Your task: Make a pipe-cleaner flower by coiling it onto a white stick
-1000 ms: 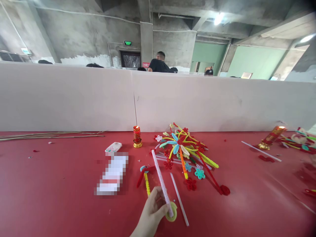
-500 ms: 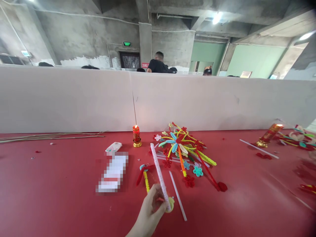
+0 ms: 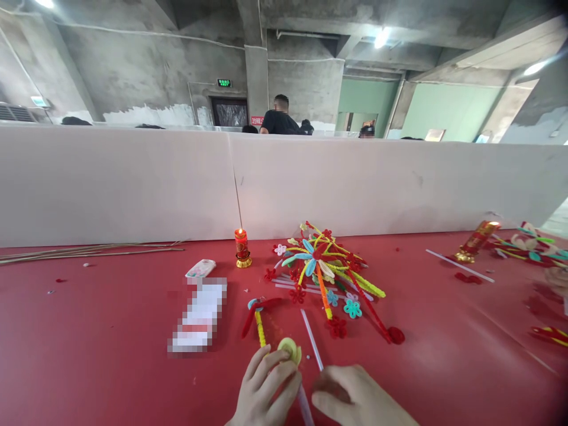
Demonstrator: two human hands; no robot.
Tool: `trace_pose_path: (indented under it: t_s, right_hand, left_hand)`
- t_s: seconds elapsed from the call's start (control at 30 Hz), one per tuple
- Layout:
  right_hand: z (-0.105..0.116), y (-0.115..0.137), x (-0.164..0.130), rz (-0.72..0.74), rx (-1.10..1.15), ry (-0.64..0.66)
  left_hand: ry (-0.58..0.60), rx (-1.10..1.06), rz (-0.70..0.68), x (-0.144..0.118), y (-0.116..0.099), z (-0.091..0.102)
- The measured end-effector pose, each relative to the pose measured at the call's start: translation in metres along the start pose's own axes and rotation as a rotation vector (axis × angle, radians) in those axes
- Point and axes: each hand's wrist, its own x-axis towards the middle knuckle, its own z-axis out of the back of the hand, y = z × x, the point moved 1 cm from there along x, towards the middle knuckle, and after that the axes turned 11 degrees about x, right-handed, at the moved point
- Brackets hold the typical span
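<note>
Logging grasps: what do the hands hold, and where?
Left hand grips the white fuzzy pipe-cleaner stick just below its yellow-green coiled tip; right hand: cannot tell.

The table [image 3: 89,355] is covered in deep red, and the partition [image 3: 133,183] behind it is plain off-white. The pile of pipe-cleaner flowers [image 3: 326,275] mixes red, yellow, orange, pale blue, teal and white, while the small candle [image 3: 242,248] is red on a gold base with an orange flame. Near the left hand [image 3: 266,387] sits a yellow-green coil [image 3: 290,349], beside a thin white stick [image 3: 312,338] and a twist of red, yellow and blue pipe cleaner [image 3: 258,319].
</note>
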Motion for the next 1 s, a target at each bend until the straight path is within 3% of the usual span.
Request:
trace_pose_path:
  t_s: [0.13, 0.23, 0.3, 0.4, 0.5, 0.63, 0.73, 1.0]
  right_hand:
    - [-0.01, -0.011, 0.038, 0.005, 0.21, 0.153]
    - [-0.018, -0.026, 0.049, -0.036, 0.429, 0.372]
    - [-0.025, -0.032, 0.052, -0.042, 0.545, 0.445]
    - [-0.033, -0.04, 0.055, 0.007, 0.705, 0.399]
    - [-0.037, -0.048, 0.057, 0.036, 0.767, 0.313]
    - [-0.038, -0.052, 0.057, 0.072, 0.772, 0.249]
    - [-0.039, -0.049, 0.054, 0.084, 0.715, 0.209]
    - [-0.041, -0.038, 0.05, 0.079, 0.608, 0.233]
  left_hand:
    - [0.16, -0.025, 0.028, -0.016, 0.008, -0.007]
    - [0.18, -0.088, 0.098, -0.023, 0.013, -0.011]
    - [0.191, -0.144, 0.134, -0.025, 0.013, -0.013]
    - [0.178, -0.255, 0.287, -0.027, 0.008, -0.015]
    - [0.159, -0.384, 0.632, -0.028, 0.001, -0.018]
    - [0.35, -0.658, 1.0, -0.024, -0.005, -0.023]
    - [0.477, -0.821, 1.117, -0.019, -0.005, -0.026]
    - [0.486, -0.947, 1.3, -0.013, -0.006, -0.028]
